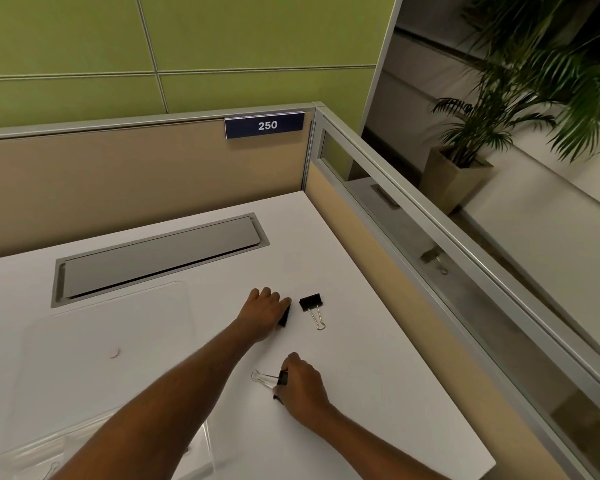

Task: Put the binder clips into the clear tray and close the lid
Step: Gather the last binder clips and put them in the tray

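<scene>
Two bare arms reach across a white office surface (pixel 343 258) inside a beige-panelled cubicle. The left hand (pixel 262 315), at about 12 o'clock from the right, lies knuckles-up with its fingers (pixel 284 303) curled onto a black binder clip (pixel 284 316); only a dark sliver of that clip shows past the fingertips, and whether it is truly pinched or merely touched cannot be told. Just beside it, at 3 o'clock, a second black binder clip with silver wire handles (pixel 311 308) rests free on the surface, handles pointing toward the camera. Nearer the viewer, the right hand (pixel 302 386) is clenched around a third black binder clip (pixel 280 381), its body mostly buried under the fingers and its wire loops sticking out toward 9 o'clock. The clear plastic tray (pixel 32 455) sits at the lower left, cut off by the frame edge and crossed by the left forearm; a wire handle of another clip seems to lie inside it, though it is hard to make out. Its transparent lid (pixel 111 341) stands open behind it, nearly invisible against the white. Farther back at 11 o'clock lies a grey metal cable hatch (pixel 160 254); a blue plate reading 250 (pixel 264 125) hangs on the partition.
</scene>
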`<state>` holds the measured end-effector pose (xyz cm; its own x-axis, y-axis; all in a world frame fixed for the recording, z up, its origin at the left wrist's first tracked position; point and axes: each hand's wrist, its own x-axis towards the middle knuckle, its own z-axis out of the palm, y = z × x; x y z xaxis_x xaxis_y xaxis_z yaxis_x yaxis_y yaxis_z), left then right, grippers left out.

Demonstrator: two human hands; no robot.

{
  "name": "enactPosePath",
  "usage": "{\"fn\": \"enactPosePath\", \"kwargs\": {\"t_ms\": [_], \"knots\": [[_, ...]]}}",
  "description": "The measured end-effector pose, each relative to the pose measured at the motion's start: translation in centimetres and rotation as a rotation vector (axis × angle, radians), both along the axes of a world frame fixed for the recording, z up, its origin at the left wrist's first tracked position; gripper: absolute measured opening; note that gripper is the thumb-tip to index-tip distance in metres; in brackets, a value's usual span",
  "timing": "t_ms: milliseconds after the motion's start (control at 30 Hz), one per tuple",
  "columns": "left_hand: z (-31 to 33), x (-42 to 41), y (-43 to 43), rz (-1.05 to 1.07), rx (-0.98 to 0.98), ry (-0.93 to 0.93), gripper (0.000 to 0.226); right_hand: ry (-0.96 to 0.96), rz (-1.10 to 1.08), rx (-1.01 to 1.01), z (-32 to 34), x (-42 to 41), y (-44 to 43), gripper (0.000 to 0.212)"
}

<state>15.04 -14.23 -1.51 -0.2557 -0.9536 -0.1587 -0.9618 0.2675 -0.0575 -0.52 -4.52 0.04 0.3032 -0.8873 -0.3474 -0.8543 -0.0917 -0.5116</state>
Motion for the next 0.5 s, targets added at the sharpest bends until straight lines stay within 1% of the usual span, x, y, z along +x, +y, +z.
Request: {"fn": "enactPosePath", "kwargs": {"t_ms": [133,267,367,500], "knots": [[0.1,-0.4,0.2,0.067,0.001,0.079,0.065,-0.063,-0.078,0.04,0.3,-0.5,-0.4,0.018],[1.1,-0.8,0.8,0.15,0.018,0.175,0.056,-0.144,-0.196,0.118,0.7,-1.0,-1.3,0.02],[1.2,-0.8,1.8,0.201,-0.002,0.242,0.05,-0.245,-0.31,0.2,1.0,-1.4,-1.6,0.025],[0.2,0.0,3.1,0.24,-0.057,0.279,0.034,-0.435,-0.471,0.32,1.5,-2.0,-1.6,0.012]]}}
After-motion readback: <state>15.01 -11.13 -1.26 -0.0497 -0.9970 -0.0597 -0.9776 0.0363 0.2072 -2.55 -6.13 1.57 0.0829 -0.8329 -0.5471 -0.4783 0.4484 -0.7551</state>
